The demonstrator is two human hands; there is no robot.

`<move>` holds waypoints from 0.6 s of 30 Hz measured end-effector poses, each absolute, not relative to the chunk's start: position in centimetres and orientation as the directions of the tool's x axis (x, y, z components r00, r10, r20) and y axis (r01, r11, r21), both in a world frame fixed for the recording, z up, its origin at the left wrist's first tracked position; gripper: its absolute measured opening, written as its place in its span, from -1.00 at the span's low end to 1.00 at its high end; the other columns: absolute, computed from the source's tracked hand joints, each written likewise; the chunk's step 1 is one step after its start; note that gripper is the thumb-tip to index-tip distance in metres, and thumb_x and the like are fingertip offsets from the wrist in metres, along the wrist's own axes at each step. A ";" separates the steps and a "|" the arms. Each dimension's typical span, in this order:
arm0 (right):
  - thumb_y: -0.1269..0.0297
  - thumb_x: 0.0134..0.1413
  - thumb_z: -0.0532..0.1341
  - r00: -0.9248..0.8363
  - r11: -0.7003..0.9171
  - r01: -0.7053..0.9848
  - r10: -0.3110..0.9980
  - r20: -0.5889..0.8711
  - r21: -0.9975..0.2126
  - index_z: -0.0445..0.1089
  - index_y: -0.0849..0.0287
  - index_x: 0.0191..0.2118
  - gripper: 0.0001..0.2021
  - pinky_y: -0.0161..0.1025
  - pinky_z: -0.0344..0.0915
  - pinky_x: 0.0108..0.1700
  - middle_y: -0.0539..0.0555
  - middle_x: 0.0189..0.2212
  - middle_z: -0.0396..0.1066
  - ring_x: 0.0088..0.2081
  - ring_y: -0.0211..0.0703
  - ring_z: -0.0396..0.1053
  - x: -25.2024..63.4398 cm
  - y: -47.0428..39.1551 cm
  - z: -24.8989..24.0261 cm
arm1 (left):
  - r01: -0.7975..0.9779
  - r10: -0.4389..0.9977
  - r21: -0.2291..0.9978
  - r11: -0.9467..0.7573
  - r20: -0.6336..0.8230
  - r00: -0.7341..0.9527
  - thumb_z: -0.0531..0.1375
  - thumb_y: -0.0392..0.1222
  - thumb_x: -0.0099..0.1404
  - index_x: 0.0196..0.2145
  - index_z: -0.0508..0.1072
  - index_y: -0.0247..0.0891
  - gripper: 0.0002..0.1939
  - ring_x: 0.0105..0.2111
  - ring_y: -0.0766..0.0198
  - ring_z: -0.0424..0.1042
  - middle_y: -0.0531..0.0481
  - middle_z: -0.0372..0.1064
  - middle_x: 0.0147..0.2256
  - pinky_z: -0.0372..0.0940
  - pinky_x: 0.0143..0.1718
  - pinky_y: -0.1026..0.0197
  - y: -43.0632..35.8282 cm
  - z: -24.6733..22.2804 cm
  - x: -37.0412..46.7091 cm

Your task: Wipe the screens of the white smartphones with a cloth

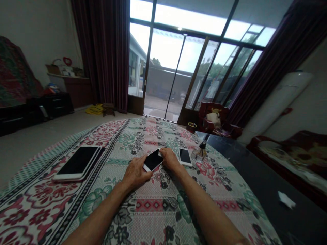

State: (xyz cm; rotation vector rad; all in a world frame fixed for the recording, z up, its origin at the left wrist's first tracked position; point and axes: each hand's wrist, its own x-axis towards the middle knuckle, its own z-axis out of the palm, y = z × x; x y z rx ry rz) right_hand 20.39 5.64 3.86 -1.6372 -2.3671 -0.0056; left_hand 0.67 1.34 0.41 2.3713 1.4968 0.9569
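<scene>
A white smartphone [153, 160] with a dark screen is tilted between my two hands, just above or on the patterned tablecloth [150, 224]; I cannot tell whether it touches the cloth. My left hand [137, 172] grips its left end, thumb along the near edge. At the far right corner, the fingers of my right hand [168, 158] close on the phone, partly hidden behind the hand. Just right of that hand a second white smartphone [185, 157] lies face up. Left of my hands lies a stack of larger white tablets [76, 162], the top screen dark.
A clear glass bottle with a black top [200, 153] stands beyond the second phone. On a dark surface [255, 180] at the right lies a crumpled white piece [286, 199]. A wooden chair [213, 117] stands near the glass doors, and a yellow bag [94, 109] lies on the floor.
</scene>
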 end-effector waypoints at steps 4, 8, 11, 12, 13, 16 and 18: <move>0.69 -0.01 0.00 -0.363 0.396 0.908 0.907 0.211 -0.140 0.44 0.26 -0.12 -0.58 -0.25 0.11 0.04 0.18 -0.11 0.43 -0.04 -0.11 0.27 20.9 3.1 3.8 | 0.698 0.857 0.505 -0.507 0.384 0.344 0.24 -0.21 -0.04 0.18 0.29 -0.36 -0.24 -0.04 -0.02 0.37 -0.21 0.45 -0.05 0.29 0.02 0.03 1.2 0.6 -0.4; 0.69 -0.03 0.00 -0.383 0.422 0.894 0.894 0.233 -0.150 0.42 0.26 -0.09 -0.56 -0.25 0.11 0.06 0.19 -0.07 0.42 -0.01 -0.10 0.25 21.6 0.3 3.4 | 0.686 0.852 0.507 -0.522 0.352 0.388 0.22 -0.24 -0.08 0.17 0.31 -0.40 -0.21 -0.03 -0.02 0.38 -0.25 0.44 -0.03 0.29 0.04 0.05 1.1 0.9 -0.9; 0.68 -0.01 0.00 -0.367 0.417 0.893 0.892 0.262 -0.171 0.42 0.25 -0.10 -0.58 -0.24 0.11 0.06 0.19 -0.08 0.42 -0.03 -0.10 0.26 21.9 -0.1 3.2 | 0.686 0.854 0.510 -0.519 0.338 0.395 0.21 -0.23 -0.10 0.18 0.30 -0.38 -0.19 -0.04 -0.03 0.38 -0.23 0.45 -0.04 0.31 0.02 0.03 1.2 0.9 -0.9; 0.68 0.00 0.00 -0.361 0.414 0.894 0.893 0.270 -0.174 0.43 0.25 -0.10 -0.59 -0.24 0.11 0.06 0.18 -0.08 0.42 -0.03 -0.11 0.26 21.9 0.2 3.1 | 0.684 0.853 0.510 -0.521 0.336 0.399 0.20 -0.23 -0.09 0.19 0.30 -0.39 -0.19 -0.04 -0.03 0.39 -0.23 0.45 -0.05 0.31 0.01 0.03 1.2 0.9 -0.9; 0.68 0.01 -0.01 -0.355 0.409 0.895 0.894 0.273 -0.176 0.43 0.25 -0.11 -0.59 -0.24 0.11 0.06 0.18 -0.08 0.42 -0.03 -0.11 0.26 21.8 0.7 3.1 | 0.683 0.852 0.509 -0.523 0.337 0.402 0.20 -0.22 -0.09 0.19 0.29 -0.40 -0.18 -0.05 -0.03 0.39 -0.23 0.45 -0.05 0.31 0.01 0.03 1.2 0.9 -0.9; 0.69 0.01 -0.02 -0.331 0.379 0.910 0.908 0.258 -0.169 0.44 0.26 -0.15 -0.60 -0.27 0.11 0.05 0.17 -0.11 0.43 -0.04 -0.12 0.27 21.5 2.3 3.1 | 0.686 0.850 0.503 -0.525 0.342 0.400 0.20 -0.21 -0.08 0.19 0.29 -0.43 -0.19 -0.05 -0.03 0.38 -0.26 0.44 -0.05 0.31 0.00 0.03 1.4 0.6 -0.9; 0.69 0.01 -0.01 -0.311 0.355 0.921 0.918 0.248 -0.160 0.44 0.25 -0.16 -0.61 -0.27 0.11 0.04 0.17 -0.13 0.43 -0.06 -0.12 0.27 21.1 3.0 3.1 | 0.681 0.848 0.506 -0.529 0.351 0.398 0.20 -0.22 -0.08 0.18 0.30 -0.38 -0.21 -0.06 -0.03 0.39 -0.23 0.44 -0.05 0.31 0.00 0.03 1.4 0.5 -0.9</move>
